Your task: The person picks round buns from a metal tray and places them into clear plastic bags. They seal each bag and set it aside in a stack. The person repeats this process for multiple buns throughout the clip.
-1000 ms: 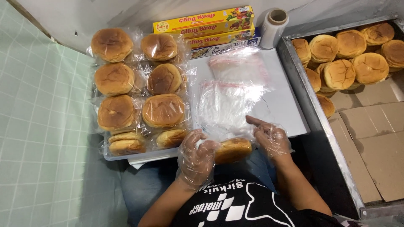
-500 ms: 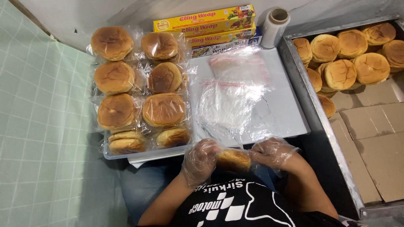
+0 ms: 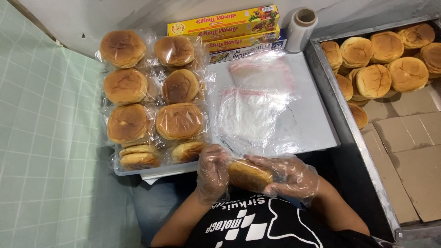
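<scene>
Both my hands wear thin clear plastic gloves and hold one golden bun [image 3: 248,175] just in front of my chest, below the tray's front edge. My left hand [image 3: 212,171] grips the bun's left side. My right hand [image 3: 290,175] wraps its right side; clear film seems to cover the bun. Just beyond my hands lies a stack of empty clear bags [image 3: 252,110] with red strips on the white tray [image 3: 317,124]. Several wrapped buns [image 3: 179,120] fill the tray's left half in two columns.
Yellow boxes of cling film [image 3: 225,28] and a film roll [image 3: 301,28] stand at the tray's far edge. A metal bin [image 3: 337,110] on the right holds several unwrapped buns [image 3: 381,69] and cardboard sheets [image 3: 413,147]. A green checked cloth [image 3: 41,151] lies left.
My right hand has come back from the bags to the bun. Both hands now close around the bun and have drawn it nearer my chest.
</scene>
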